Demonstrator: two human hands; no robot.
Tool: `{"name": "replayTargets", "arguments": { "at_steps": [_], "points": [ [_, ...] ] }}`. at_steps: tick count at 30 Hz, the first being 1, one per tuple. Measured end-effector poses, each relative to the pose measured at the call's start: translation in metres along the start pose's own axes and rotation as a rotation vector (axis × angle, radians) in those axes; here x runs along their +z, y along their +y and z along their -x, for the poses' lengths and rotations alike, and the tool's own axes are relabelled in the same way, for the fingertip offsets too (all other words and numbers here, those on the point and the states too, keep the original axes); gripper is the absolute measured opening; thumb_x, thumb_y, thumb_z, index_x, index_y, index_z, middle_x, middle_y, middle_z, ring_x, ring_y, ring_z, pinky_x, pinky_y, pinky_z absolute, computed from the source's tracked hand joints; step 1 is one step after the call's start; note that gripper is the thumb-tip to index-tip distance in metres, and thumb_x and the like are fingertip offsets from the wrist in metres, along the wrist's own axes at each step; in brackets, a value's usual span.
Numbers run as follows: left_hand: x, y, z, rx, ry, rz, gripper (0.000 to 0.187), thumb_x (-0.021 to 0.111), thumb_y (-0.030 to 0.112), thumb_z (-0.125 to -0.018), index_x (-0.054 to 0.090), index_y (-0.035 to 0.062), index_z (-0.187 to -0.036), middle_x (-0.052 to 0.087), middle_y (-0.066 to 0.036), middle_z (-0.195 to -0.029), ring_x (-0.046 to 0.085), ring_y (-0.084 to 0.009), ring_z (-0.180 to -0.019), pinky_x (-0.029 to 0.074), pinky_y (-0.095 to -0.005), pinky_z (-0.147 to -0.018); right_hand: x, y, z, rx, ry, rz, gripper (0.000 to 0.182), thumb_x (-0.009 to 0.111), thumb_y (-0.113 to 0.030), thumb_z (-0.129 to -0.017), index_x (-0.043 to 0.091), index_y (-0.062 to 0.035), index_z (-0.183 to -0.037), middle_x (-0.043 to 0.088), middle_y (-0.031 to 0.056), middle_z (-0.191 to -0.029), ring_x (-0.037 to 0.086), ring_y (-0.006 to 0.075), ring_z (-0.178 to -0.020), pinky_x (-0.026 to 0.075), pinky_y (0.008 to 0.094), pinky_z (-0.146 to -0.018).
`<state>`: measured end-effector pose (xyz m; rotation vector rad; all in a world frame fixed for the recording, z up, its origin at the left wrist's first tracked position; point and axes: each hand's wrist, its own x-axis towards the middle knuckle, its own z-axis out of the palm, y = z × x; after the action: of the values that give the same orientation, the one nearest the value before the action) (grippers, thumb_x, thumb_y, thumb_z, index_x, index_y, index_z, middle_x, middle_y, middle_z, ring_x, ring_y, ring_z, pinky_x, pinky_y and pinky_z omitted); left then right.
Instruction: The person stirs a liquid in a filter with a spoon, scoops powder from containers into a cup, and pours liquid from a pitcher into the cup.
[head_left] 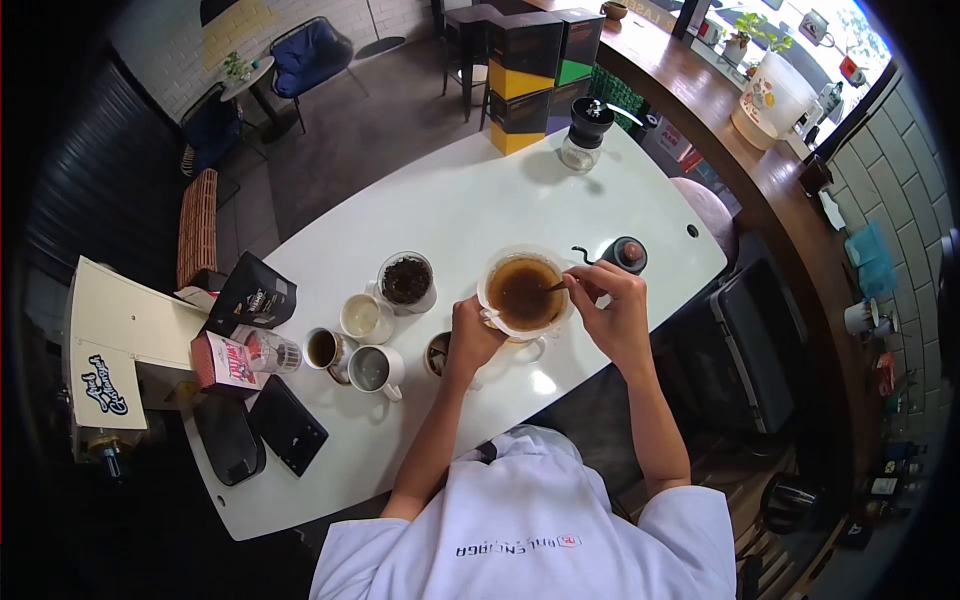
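Observation:
A white dripper [492, 318] with a pale filter holds brown liquid and dark coffee grounds. My left hand [474, 338] is closed at the dripper's left side, by its handle. Over the right rim, my right hand [608, 300] pinches a thin dark spoon or stirrer [557, 287], its tip in the liquid. A small cup [435, 355] is partly hidden behind my left hand. Just beyond my right hand stands a dark kettle [626, 255] with a thin curved spout and a brown knob.
Left of the dripper stand a container of dark grounds [407, 283] and several cups, one a white mug [377, 372]. A black pouch [252, 292], a phone [287, 425] and a dark case [228, 440] lie farther left. A grinder [585, 135] stands by stacked boxes [522, 90].

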<state>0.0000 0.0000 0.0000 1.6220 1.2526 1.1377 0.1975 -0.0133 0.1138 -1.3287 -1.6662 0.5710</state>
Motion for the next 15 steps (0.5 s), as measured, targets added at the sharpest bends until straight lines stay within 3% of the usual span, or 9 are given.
{"name": "replayTargets", "arguments": {
  "at_steps": [2, 8, 15],
  "points": [
    [-0.001, 0.001, 0.000, 0.005, -0.009, -0.016, 0.039, 0.086, 0.008, -0.069, 0.071, -0.0026, -0.103, 0.076, -0.015, -0.095, 0.074, -0.0255, -0.090, 0.058, -0.0354, -0.080, 0.004, 0.001, -0.001, -0.039, -0.010, 0.017, 0.009, 0.071, -0.005, -0.088, 0.074, 0.0019, -0.093, 0.064, 0.0098, -0.072, 0.058, 0.0166, -0.056, 0.046, 0.0317, -0.056],
    [0.000, 0.002, 0.000, 0.027, -0.006, 0.015, 0.039, 0.086, 0.008, -0.068, 0.071, -0.0027, -0.102, 0.076, -0.015, -0.095, 0.074, -0.0263, -0.089, 0.058, -0.0357, -0.079, 0.007, -0.008, -0.002, -0.070, -0.051, 0.083, 0.012, 0.067, -0.007, -0.091, 0.073, 0.0040, -0.092, 0.058, 0.0129, -0.068, 0.056, 0.0236, -0.055, 0.044, 0.0353, -0.055],
    [0.000, 0.001, 0.000, 0.020, -0.013, 0.000, 0.040, 0.086, 0.008, -0.068, 0.071, -0.0026, -0.103, 0.075, -0.016, -0.095, 0.074, -0.0265, -0.090, 0.058, -0.0357, -0.079, 0.007, -0.007, -0.004, -0.124, -0.001, 0.087, 0.014, 0.064, -0.006, -0.093, 0.069, 0.0057, -0.089, 0.055, 0.0137, -0.067, 0.053, 0.0249, -0.054, 0.042, 0.0373, -0.054]
  ]
}}
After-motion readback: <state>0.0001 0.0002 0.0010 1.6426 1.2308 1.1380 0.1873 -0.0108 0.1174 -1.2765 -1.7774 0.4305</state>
